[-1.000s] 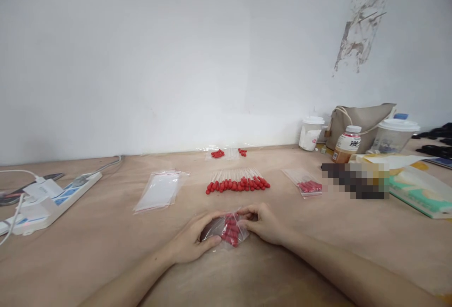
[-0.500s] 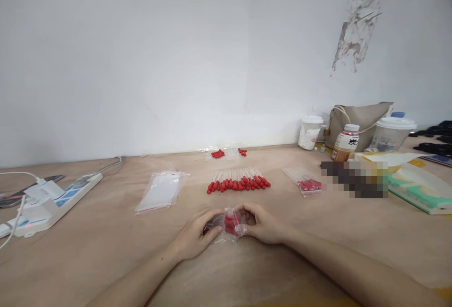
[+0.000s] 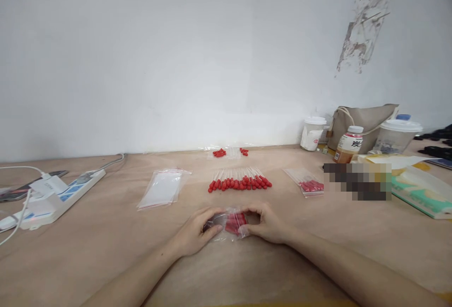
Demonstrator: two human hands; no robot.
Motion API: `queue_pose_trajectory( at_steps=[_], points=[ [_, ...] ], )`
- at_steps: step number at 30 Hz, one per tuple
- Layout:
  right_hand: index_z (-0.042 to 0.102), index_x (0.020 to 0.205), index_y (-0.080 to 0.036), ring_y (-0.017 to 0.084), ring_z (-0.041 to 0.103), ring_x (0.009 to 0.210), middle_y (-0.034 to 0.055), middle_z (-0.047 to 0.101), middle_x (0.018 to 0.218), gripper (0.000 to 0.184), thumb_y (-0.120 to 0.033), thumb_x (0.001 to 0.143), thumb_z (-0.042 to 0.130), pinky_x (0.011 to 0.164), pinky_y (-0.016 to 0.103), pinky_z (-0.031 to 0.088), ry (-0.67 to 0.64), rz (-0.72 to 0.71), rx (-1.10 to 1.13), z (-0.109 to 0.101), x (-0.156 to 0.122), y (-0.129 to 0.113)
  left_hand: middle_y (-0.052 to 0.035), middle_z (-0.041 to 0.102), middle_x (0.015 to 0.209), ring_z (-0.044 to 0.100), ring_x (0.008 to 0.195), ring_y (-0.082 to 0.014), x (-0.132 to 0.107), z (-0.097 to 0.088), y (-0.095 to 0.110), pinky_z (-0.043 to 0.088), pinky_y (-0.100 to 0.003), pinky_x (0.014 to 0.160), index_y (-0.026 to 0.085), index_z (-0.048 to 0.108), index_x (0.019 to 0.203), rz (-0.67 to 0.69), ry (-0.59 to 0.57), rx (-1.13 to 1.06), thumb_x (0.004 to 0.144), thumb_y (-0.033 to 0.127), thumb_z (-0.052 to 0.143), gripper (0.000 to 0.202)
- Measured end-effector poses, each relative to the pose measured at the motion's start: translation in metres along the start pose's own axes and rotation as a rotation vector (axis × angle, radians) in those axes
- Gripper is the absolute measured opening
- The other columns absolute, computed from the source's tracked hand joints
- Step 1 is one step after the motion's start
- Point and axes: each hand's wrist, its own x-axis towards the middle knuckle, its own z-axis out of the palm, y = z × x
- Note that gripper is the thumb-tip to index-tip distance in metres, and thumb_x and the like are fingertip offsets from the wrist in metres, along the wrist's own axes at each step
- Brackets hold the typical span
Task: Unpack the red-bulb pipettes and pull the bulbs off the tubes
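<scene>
Low over the near part of the table, a clear plastic bag [image 3: 231,235] with red-tipped sticks [image 3: 235,222] inside is held between my hands. My left hand [image 3: 196,232] grips the bag's left end, thumb and fingers closed on it. At the opposite end my right hand [image 3: 264,224] pinches the bag beside the red tips. Just beyond lies a row of red-tipped sticks [image 3: 240,183], red ends toward me. A stack of flat clear zip bags [image 3: 164,188] rests to the left. On the right is a filled bag [image 3: 304,183] with red tips showing.
More red-tipped pieces [image 3: 219,153] lie on clear plastic by the wall. A power strip [image 3: 67,198] with chargers is at the left. Along the right stand a lidded cup [image 3: 312,133], a bottle [image 3: 349,144], a grey bag [image 3: 363,121], a larger cup [image 3: 397,136] and a green pack [image 3: 420,191].
My right fingers have shifted slightly right along the bag, and more of the red tips shows between my hands. My left hand stays nearly still. The view has moved slightly.
</scene>
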Motion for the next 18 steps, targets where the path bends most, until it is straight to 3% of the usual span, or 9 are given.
queue_pose_trajectory(
  at_steps=[6,10,14,18],
  points=[
    [0.064,0.096,-0.020,0.017,0.060,0.081,0.0034,0.066,0.089,0.028,-0.028,0.068,0.063,0.076,0.031,0.047,-0.015,0.018,0.156,0.004,0.000,0.008,-0.0024,0.057,0.112,0.052,0.102,-0.0172,0.001,-0.001,0.003,0.041,-0.029,0.089,0.023,0.050,0.114,0.007,-0.005,-0.018,0.083,0.029,0.047,0.032],
    [0.062,0.095,-0.016,0.016,0.061,0.073,0.0058,0.067,0.085,0.033,-0.031,0.066,0.066,0.068,0.030,0.049,-0.006,0.146,0.339,-0.001,0.000,0.015,-0.0032,0.057,0.112,0.053,0.101,-0.0173,-0.001,-0.003,0.001,0.042,-0.029,0.088,0.023,0.049,0.115,-0.001,-0.014,-0.015,0.083,0.030,0.046,0.033],
    [0.061,0.085,-0.016,0.015,0.062,0.075,0.0049,0.067,0.083,0.029,-0.032,0.062,0.069,0.070,0.028,0.048,-0.017,0.231,0.532,-0.017,-0.001,0.017,-0.0031,0.054,0.116,0.050,0.104,-0.0171,-0.004,-0.007,-0.003,0.041,-0.029,0.090,0.024,0.046,0.118,0.017,-0.023,0.029,0.084,0.029,0.045,0.034],
    [0.062,0.079,-0.016,0.014,0.062,0.075,0.0035,0.068,0.080,0.023,-0.030,0.062,0.070,0.070,0.026,0.047,0.020,0.289,0.533,-0.048,0.001,0.017,-0.0037,0.053,0.117,0.049,0.105,-0.0177,-0.006,-0.011,-0.007,0.039,-0.031,0.091,0.025,0.047,0.117,0.054,-0.025,0.083,0.085,0.030,0.043,0.033]
  ],
)
